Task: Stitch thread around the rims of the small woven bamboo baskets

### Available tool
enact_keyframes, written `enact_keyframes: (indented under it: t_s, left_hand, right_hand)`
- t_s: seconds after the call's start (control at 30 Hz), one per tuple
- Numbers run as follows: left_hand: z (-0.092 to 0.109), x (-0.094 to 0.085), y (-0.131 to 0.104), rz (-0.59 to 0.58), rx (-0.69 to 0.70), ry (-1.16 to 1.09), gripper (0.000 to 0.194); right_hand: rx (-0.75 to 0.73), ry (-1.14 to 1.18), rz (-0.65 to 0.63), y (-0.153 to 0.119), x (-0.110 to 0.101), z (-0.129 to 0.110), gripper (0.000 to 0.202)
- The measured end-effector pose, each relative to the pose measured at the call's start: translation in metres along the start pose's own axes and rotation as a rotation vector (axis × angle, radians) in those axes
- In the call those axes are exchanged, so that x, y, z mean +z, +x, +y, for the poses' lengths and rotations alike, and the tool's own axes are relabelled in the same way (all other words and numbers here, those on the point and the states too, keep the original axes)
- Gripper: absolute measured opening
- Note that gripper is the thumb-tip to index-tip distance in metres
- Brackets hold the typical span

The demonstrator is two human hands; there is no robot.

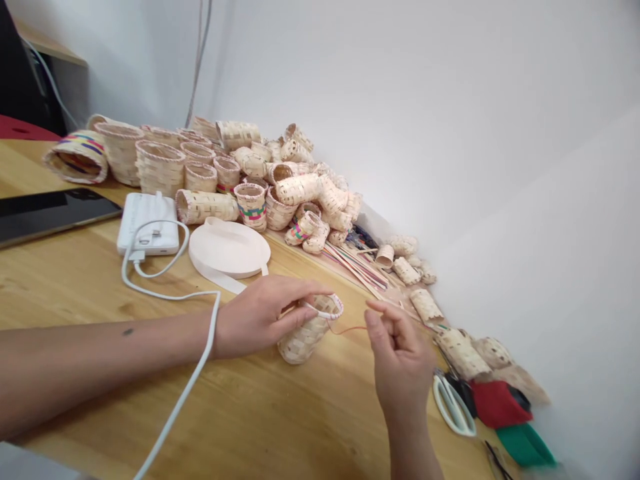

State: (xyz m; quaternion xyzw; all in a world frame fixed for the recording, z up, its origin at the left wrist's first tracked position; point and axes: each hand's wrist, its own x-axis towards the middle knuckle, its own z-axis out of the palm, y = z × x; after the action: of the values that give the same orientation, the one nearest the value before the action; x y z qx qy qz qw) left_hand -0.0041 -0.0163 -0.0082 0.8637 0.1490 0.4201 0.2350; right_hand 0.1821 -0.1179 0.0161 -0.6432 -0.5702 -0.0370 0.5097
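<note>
Both forearms are bare, without sleeves; the left forearm [100, 363] has one small dark mark; no rings visible.

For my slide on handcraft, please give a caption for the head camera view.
Left hand holds a small woven basket on the wooden table; right hand pinches a red thread.

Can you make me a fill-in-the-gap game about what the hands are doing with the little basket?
1. The left hand holds a small woven straw ______ by its rim.
2. The right hand pinches a thin thread coloured ______.
3. The white power bank lies beside a round roll of white ______.
4. The wooden table has white-handled ______ near its right edge.

Missing words: basket; red; tape; scissors.
</note>
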Motion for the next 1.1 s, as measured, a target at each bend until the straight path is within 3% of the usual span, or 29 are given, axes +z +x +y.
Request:
enact_keyframes:
  t_s: [0.1, 0.17, 0.27, 0.37, 0.47, 0.63, 0.8, 1.0, 1.1]
  left_hand:
    - [0.001, 0.001, 0.000, -0.031, -0.002, -0.034, 0.030]
    - [0.002, 0.002, 0.000, -0.051, 0.018, -0.078, 0.033]
    - [0.004, 0.001, -0.001, 0.002, 0.031, -0.111, 0.039]
    - [0.003, -0.001, -0.002, 0.070, 0.001, -0.077, 0.032]
    - [0.001, -0.002, -0.001, 0.014, 0.028, -0.067, 0.022]
    - [-0.001, 0.000, 0.002, -0.096, 0.156, -0.129, 0.015]
    - [-0.002, -0.003, 0.002, -0.053, 0.103, -0.095, 0.028]
    - [-0.004, -0.009, 0.008, -0.237, 0.180, -0.262, 0.024]
    - [-0.002, -0.009, 0.009, -0.258, 0.146, -0.348, 0.019]
  right_hand:
    - [-0.225, -0.016, -0.190, -0.005, 0.006, 0.002, 0.014]
    - [-0.291, -0.005, -0.324, -0.004, 0.008, 0.004, 0.010]
    - [-0.277, 0.018, -0.435, 0.000, 0.006, 0.007, 0.011]
    - [-0.238, 0.029, -0.496, 0.006, 0.000, 0.008, 0.013]
    - [-0.209, 0.025, -0.567, 0.009, -0.005, 0.009, 0.014]
    - [-0.184, 0.020, -0.620, 0.011, -0.010, 0.011, 0.017]
    - [-0.223, 0.109, -0.628, 0.013, -0.010, 0.018, 0.016]
    - [-0.247, 0.167, -0.621, 0.014, -0.010, 0.021, 0.020]
    - [-0.233, 0.156, -0.623, 0.014, -0.010, 0.021, 0.022]
